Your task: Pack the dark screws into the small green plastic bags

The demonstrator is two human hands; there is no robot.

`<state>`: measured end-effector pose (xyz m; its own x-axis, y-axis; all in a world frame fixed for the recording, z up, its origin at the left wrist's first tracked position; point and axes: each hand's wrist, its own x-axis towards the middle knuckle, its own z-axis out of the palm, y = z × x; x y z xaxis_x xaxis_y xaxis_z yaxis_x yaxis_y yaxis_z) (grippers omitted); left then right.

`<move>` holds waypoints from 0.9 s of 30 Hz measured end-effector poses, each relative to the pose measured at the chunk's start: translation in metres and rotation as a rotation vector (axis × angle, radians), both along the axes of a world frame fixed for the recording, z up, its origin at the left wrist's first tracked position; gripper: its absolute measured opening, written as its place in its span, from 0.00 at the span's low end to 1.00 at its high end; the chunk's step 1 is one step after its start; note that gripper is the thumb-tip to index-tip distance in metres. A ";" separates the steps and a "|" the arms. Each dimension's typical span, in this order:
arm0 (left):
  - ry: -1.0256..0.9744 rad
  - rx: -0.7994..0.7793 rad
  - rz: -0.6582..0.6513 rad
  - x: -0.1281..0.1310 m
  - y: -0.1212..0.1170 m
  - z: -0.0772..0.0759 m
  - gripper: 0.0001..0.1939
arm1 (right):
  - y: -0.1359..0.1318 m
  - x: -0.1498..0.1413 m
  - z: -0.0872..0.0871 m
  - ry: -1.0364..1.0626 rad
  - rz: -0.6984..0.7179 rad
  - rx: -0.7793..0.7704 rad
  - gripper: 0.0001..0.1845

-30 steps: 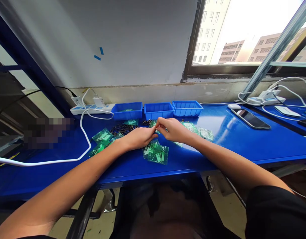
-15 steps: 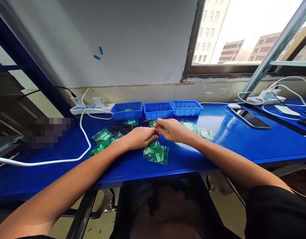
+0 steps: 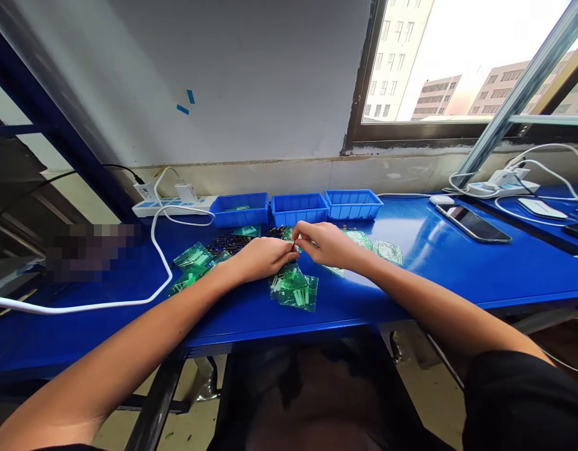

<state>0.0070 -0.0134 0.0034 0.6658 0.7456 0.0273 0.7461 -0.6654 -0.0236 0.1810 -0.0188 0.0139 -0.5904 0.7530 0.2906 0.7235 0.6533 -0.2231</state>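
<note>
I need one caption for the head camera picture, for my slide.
Left hand and right hand meet at a small dark piece, among green packets on a blue table.

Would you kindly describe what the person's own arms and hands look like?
The left hand and right hand are bare, without gloves; no ring can be made out. The forearms are uncovered, with no watch or bracelet in view. The right sleeve is black and short; only a dark sliver of the left sleeve shows at the bottom edge.
</note>
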 end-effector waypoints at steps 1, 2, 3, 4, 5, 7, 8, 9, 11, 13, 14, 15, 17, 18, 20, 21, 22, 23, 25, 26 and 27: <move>0.006 0.003 0.010 0.000 0.000 0.000 0.16 | 0.000 0.000 0.000 -0.002 -0.005 -0.002 0.10; 0.009 0.004 0.018 0.000 0.000 0.001 0.16 | 0.000 0.000 0.000 -0.004 -0.009 -0.004 0.10; 0.009 0.001 0.025 0.001 -0.001 0.001 0.16 | 0.000 0.001 0.000 -0.003 -0.013 -0.002 0.10; 0.007 -0.003 0.029 0.001 -0.001 0.002 0.17 | 0.001 0.001 -0.001 0.000 -0.015 0.003 0.11; 0.005 -0.009 0.035 0.001 -0.002 0.003 0.17 | 0.001 0.001 -0.001 0.006 -0.018 0.009 0.11; 0.002 -0.019 0.047 0.002 -0.003 0.004 0.17 | 0.001 0.000 -0.002 0.019 -0.029 0.019 0.12; 0.000 -0.022 0.051 0.002 -0.004 0.005 0.17 | 0.001 0.000 -0.002 0.024 -0.036 0.022 0.13; -0.003 -0.026 0.052 0.003 -0.005 0.006 0.17 | 0.001 0.000 -0.002 0.025 -0.039 0.022 0.13; -0.014 -0.035 0.050 0.003 -0.006 0.007 0.17 | 0.001 0.000 -0.002 0.020 -0.036 0.016 0.12; -0.024 -0.041 0.046 0.003 -0.006 0.007 0.17 | 0.000 -0.001 -0.001 0.012 -0.026 0.011 0.11; -0.028 -0.040 0.045 0.003 -0.006 0.006 0.17 | -0.001 -0.001 0.000 0.012 -0.024 0.011 0.11; -0.033 -0.037 0.046 0.003 -0.006 0.006 0.18 | -0.001 -0.001 0.000 0.013 -0.025 0.014 0.11; -0.048 -0.020 0.055 0.002 -0.005 0.005 0.18 | -0.001 -0.001 0.000 0.019 -0.034 0.023 0.10; -0.059 -0.009 0.068 0.002 -0.005 0.005 0.18 | -0.001 -0.001 -0.001 0.023 -0.039 0.028 0.10; -0.092 0.013 0.105 0.002 -0.006 0.006 0.17 | 0.000 -0.001 -0.002 0.030 -0.052 0.033 0.10; -0.118 0.019 0.126 0.002 -0.006 0.007 0.17 | 0.000 -0.001 -0.003 0.034 -0.060 0.033 0.10; -0.149 0.019 0.143 0.001 -0.006 0.007 0.17 | 0.000 -0.001 -0.003 0.037 -0.067 0.033 0.10; -0.182 0.016 0.156 0.001 -0.007 0.008 0.17 | 0.000 -0.001 -0.004 0.039 -0.073 0.032 0.10; -0.235 0.006 0.165 0.001 -0.007 0.008 0.17 | 0.000 -0.001 -0.005 0.044 -0.088 0.032 0.10; -0.248 0.005 0.163 0.001 -0.006 0.007 0.16 | 0.000 -0.001 -0.005 0.047 -0.095 0.034 0.10; -0.253 0.007 0.161 0.000 -0.006 0.007 0.16 | 0.000 -0.002 -0.005 0.050 -0.101 0.035 0.10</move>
<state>0.0075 -0.0196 0.0102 0.5100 0.8405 0.1832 0.8250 -0.5382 0.1723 0.1794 -0.0188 0.0089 -0.4960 0.7968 0.3451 0.7745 0.5857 -0.2391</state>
